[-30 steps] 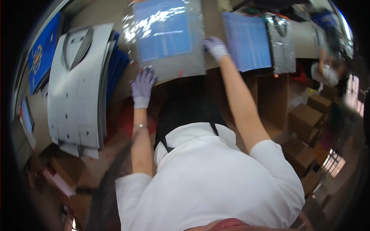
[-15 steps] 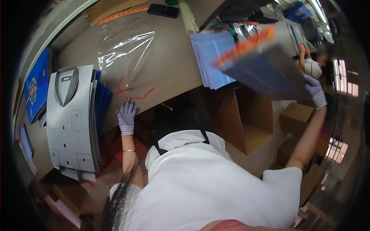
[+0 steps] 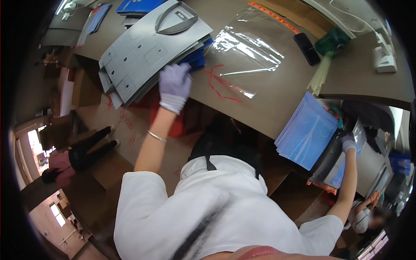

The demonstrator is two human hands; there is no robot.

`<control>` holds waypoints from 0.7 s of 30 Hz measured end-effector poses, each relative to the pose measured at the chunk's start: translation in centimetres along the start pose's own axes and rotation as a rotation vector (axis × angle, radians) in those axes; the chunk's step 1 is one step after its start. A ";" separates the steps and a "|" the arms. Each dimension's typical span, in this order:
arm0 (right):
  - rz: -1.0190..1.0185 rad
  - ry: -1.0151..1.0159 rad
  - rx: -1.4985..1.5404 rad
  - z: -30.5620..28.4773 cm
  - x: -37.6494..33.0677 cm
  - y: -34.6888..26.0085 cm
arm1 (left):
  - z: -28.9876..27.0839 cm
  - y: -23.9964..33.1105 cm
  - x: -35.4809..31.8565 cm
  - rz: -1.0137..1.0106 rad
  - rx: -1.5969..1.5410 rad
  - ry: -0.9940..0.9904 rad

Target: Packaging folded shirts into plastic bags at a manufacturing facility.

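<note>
- The left hand (image 3: 174, 86), in a pale lilac glove, is reaching to the near edge of the stack of flat grey die-cut cardboard sheets (image 3: 145, 52) at the far left of the brown worktable (image 3: 268, 104); its fingers are resting, loosely curled, on the blue sheets (image 3: 197, 58) poking out beneath that stack, seemingly to peel one off. Whether it is pinching a sheet, I cannot tell.
- The right hand (image 3: 348, 142), also gloved, is stretching out to the right, fingers closing on the upper edge of a bagged blue sheet (image 3: 346, 162) beyond the table's right end.
- A pile of light blue printed sheets (image 3: 307, 135) is lying at the table's near right edge, within easy reach.
- A clear plastic bag (image 3: 249, 47) is lying flat mid-table, apparently waiting to be filled.
- A black phone (image 3: 307, 48) is sitting farther back, out of the way.
</note>
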State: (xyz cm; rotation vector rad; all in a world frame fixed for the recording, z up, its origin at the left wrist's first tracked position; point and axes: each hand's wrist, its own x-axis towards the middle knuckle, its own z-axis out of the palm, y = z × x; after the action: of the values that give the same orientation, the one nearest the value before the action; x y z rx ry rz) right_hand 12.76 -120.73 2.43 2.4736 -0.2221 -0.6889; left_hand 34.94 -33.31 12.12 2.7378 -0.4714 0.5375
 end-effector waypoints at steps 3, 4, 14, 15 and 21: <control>-0.279 -0.173 -0.057 -16.0 3.9 -14.9 | -7.2 -3.1 2.1 -0.031 0.483 -0.095; -0.156 -0.176 -0.008 -17.3 2.6 -14.5 | -6.6 -5.1 3.0 -0.007 0.452 -0.096; -0.608 0.554 0.581 -35.7 -12.9 -35.3 | -5.2 -9.6 6.8 0.221 0.659 -0.718; -0.648 0.602 0.656 -36.6 -13.9 -37.8 | -4.6 -11.3 7.0 0.294 0.685 -0.668; -0.596 0.571 1.250 -45.7 -20.9 -50.3 | -16.4 3.0 10.3 0.292 0.245 -0.135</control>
State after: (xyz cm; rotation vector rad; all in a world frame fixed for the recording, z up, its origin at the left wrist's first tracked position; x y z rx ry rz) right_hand 19.07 -51.19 15.96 3.8637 0.4841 0.0960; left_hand 37.77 -32.79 31.56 2.9700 -0.9045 0.5102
